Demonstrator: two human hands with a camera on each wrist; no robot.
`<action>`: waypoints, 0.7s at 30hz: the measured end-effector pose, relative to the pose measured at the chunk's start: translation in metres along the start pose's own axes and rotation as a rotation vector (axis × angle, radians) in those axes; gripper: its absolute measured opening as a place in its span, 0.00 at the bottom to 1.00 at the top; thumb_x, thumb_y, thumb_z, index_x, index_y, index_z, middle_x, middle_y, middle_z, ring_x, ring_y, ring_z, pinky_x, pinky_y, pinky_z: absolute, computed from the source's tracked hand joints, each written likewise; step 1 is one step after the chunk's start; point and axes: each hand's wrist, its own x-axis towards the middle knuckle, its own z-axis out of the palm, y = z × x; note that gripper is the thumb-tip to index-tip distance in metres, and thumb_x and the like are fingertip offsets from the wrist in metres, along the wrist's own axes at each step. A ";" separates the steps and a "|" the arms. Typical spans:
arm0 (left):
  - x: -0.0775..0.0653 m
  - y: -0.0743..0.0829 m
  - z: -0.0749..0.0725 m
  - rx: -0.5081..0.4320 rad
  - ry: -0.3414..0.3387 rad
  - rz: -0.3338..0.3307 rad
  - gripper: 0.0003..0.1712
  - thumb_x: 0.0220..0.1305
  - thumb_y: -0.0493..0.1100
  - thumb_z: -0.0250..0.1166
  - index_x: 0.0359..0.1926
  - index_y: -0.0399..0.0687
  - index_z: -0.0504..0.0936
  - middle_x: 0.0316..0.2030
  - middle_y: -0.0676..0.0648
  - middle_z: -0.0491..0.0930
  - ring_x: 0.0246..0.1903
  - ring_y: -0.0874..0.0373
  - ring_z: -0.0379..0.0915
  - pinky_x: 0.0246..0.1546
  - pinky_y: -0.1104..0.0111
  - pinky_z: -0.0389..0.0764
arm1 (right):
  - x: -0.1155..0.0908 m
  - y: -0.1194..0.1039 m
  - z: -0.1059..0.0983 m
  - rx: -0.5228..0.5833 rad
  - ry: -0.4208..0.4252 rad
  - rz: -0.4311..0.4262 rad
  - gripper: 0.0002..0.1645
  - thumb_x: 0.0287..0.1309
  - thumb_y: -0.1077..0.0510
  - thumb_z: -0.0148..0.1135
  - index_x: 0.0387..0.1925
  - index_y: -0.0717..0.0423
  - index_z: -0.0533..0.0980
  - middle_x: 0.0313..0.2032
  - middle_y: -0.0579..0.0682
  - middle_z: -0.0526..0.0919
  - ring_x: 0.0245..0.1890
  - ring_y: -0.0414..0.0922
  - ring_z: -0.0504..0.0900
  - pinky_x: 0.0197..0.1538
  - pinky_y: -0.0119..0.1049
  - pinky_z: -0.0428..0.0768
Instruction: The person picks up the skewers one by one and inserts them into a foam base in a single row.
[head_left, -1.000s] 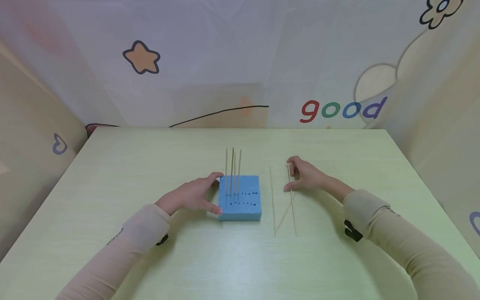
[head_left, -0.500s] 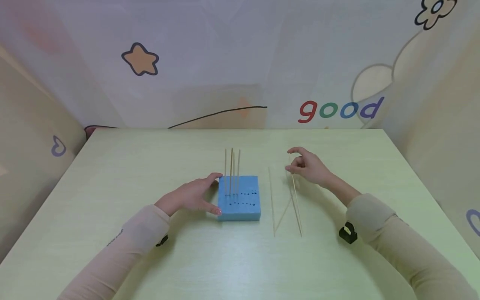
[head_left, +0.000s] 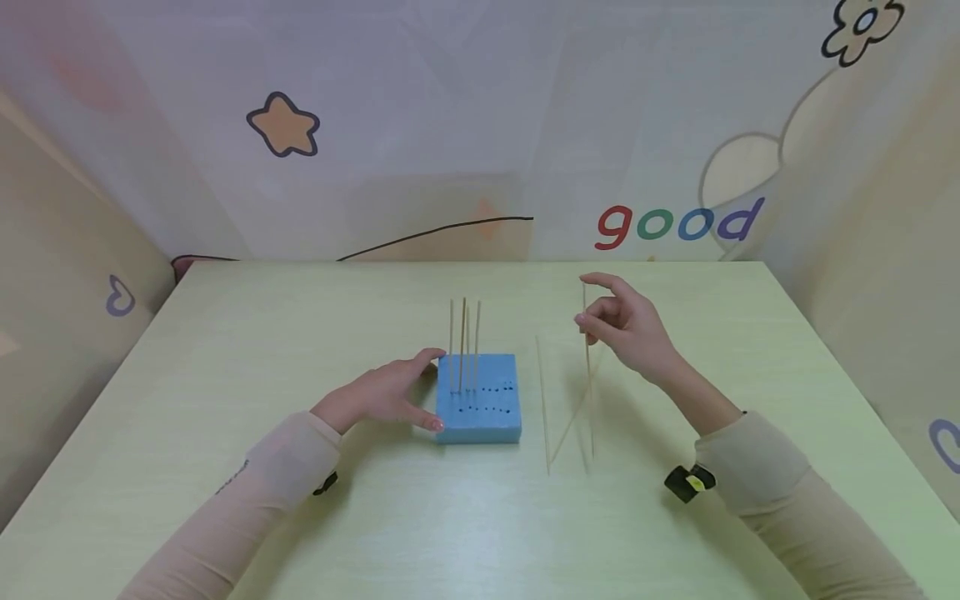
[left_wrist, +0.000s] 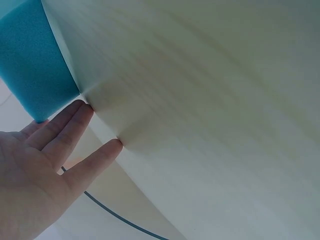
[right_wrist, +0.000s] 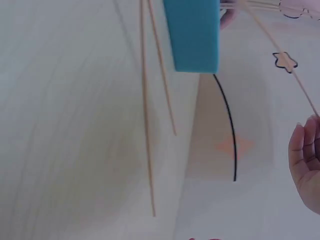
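A blue foam block (head_left: 491, 371) sits mid-table with rows of small holes in its top. Several thin wooden sticks (head_left: 452, 350) stand upright in its left part. My left hand (head_left: 386, 390) rests at the block's left side, thumb by the front corner and a finger by the back one; the left wrist view shows the fingers extended. Between thumb and fingers, my right hand (head_left: 632, 333) pinches another wooden stick (head_left: 588, 367), held almost upright, a fingertip at its top end. The right wrist view shows this stick (right_wrist: 280, 52) slanting above the table.
Two more sticks lie on the table right of the block: one straight stick (head_left: 543, 408) and one slanted stick (head_left: 567, 427), their near ends close together. A printed curtain (head_left: 420, 125) hangs behind the table's back edge.
My right hand has risen and moved back, lifting the stick off the table and bringing it nearer upright. My left hand stays at the block.
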 end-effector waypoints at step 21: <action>0.000 0.002 -0.001 0.012 0.003 0.005 0.60 0.40 0.61 0.72 0.68 0.48 0.47 0.63 0.40 0.62 0.60 0.46 0.60 0.57 0.53 0.62 | 0.003 -0.051 0.020 0.056 0.198 -0.359 0.17 0.48 0.78 0.59 0.42 0.71 0.72 0.27 0.41 0.82 0.25 0.37 0.82 0.36 0.28 0.79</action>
